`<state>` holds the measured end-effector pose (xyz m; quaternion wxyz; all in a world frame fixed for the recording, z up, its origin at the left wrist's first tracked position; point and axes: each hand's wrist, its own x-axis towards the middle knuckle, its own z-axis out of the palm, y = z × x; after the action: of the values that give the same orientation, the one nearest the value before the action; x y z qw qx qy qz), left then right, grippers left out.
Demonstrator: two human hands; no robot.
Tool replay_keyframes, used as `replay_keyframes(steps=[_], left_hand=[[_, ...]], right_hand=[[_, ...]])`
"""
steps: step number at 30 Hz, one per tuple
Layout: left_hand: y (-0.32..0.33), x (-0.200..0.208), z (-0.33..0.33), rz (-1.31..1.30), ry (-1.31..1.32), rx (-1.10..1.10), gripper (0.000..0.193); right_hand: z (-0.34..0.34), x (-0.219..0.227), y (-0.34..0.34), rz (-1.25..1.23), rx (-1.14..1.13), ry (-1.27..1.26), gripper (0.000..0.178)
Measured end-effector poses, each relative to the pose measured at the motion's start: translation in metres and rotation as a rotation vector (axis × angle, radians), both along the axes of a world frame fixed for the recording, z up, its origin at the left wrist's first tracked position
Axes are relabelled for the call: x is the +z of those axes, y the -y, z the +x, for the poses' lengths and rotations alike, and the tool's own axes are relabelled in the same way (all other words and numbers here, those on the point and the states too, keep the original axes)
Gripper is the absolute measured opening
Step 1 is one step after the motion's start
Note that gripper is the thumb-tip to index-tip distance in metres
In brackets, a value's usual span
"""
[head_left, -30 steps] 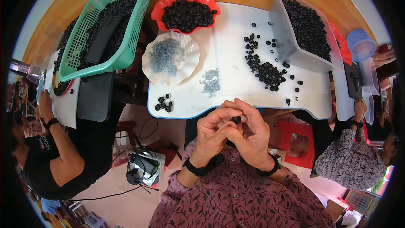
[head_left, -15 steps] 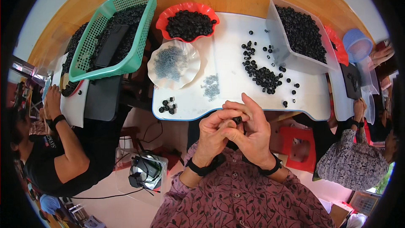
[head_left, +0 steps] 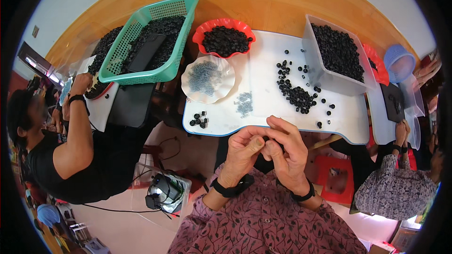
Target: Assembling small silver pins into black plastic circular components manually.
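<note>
Just off the near edge of the white table (head_left: 278, 121), my left hand (head_left: 241, 153) and my right hand (head_left: 289, 160) meet in front of my chest. Between their thumbs and fingers they pinch a small black round part (head_left: 265, 138), mostly hidden by the fingertips. Both hands are closed on it, though the right index finger is raised. Left of the hands lies a small group of black parts (head_left: 197, 120). A patch of tiny silvery pieces (head_left: 244, 104), too small to name, is on the tabletop. A larger heap of black parts (head_left: 299, 99) spreads beyond my right hand.
A white scalloped dish (head_left: 230, 87) holds silvery pieces; a red bowl (head_left: 197, 37) behind it holds black parts. Far right stands a translucent bin (head_left: 329, 73) of black parts. The green basket (head_left: 141, 77) is at left. Co-workers sit on both sides (head_left: 70, 160).
My fingers have shifted around the black part, which shows less now. The view has tilted, so the table sits slightly lower and to the right. The left co-worker's arm has risen.
</note>
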<state>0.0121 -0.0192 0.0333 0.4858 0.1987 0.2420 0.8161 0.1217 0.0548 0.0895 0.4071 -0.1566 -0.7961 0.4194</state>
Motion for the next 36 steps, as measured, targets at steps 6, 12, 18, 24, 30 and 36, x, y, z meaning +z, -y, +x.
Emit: replay_keyframes(steps=[6, 12, 18, 24, 30, 36], left_hand=[[0.005, 0.0, 0.007, -0.023, -0.017, 0.011, 0.02], [0.01, 0.019, 0.021, -0.134, -0.343, 0.19, 0.029], [0.01, 0.028, 0.025, -0.144, -0.464, 0.265, 0.031], [0.013, 0.025, 0.023, -0.129, -0.453, 0.215, 0.029], [0.012, 0.021, 0.02, -0.158, -0.44, 0.141, 0.029], [0.011, 0.012, 0.01, -0.16, -0.359, -0.021, 0.031]], right_hand=[[0.008, -0.012, 0.0, -0.004, 0.008, 0.005, 0.016], [0.012, -0.013, 0.003, -0.38, 0.072, -0.166, 0.011], [0.02, -0.012, 0.001, -0.449, 0.094, -0.144, 0.011], [0.022, -0.016, 0.003, -0.552, 0.155, -0.202, 0.012], [0.027, -0.022, -0.004, -0.691, 0.212, -0.248, 0.01], [0.025, -0.027, -0.014, -0.836, 0.261, -0.23, 0.007]])
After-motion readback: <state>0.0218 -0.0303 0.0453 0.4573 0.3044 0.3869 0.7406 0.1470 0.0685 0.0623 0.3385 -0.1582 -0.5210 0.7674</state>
